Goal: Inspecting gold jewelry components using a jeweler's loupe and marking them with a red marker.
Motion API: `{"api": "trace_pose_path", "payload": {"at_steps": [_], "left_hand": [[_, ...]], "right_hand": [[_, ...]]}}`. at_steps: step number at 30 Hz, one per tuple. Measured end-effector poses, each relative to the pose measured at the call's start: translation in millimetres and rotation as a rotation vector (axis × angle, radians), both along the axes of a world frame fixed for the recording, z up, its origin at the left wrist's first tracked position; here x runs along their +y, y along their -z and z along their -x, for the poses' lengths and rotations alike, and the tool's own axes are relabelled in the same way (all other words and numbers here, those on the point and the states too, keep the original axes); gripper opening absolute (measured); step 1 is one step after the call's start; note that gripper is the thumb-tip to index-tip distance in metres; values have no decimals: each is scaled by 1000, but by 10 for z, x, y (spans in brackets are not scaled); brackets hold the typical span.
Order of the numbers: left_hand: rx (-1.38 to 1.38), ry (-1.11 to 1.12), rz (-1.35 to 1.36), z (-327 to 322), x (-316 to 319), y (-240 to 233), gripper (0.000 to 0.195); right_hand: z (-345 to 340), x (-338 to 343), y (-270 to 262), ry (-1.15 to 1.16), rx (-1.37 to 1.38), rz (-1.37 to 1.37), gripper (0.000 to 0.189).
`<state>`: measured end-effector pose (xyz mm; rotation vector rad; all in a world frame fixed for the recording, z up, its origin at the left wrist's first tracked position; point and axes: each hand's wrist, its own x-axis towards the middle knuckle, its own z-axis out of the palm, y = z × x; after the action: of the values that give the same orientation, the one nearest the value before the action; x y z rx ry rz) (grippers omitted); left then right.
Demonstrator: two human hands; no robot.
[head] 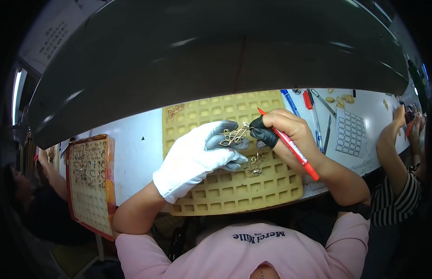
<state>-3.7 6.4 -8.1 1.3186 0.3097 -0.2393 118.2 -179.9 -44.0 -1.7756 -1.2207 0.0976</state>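
My left hand (pixel 202 151), in a white glove with grey-stained fingers, holds openwork gold-coloured wire jewelry (pixel 234 135) above a yellow tray with square pockets (pixel 216 206). Black finger cots cover the thumb and index finger of my right hand (pixel 289 134); their tips meet the upper right end of the jewelry. A red marker pen (pixel 294 150) lies across that palm, its thin end pointing to the upper left. Another gold-coloured openwork piece (pixel 256 164) rests on the tray just below my hands, beside a small label. A copper-coloured piece (pixel 175 111) lies at the tray's upper left.
At left stands a red-edged tray of rings (pixel 109 181). Right of the yellow tray lie pens (pixel 315 118), tweezers (pixel 324 103), a label sheet (pixel 350 134) and peanuts (pixel 347 98). A dark lamp hood (pixel 216 52) overhangs the table. Other people's arms show at both sides.
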Motion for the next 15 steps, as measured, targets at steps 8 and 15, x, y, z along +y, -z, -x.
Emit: {"api": "trace_pose_path", "payload": {"at_steps": [8, 15], "left_hand": [[-22, -10, -76, 5, -24, 16, 49], [-51, -63, -85, 15, -54, 62, 44]], "right_hand": [[-7, -18, -4, 5, -8, 51, 13], [-6, 11, -4, 18, -181, -34, 18]]}}
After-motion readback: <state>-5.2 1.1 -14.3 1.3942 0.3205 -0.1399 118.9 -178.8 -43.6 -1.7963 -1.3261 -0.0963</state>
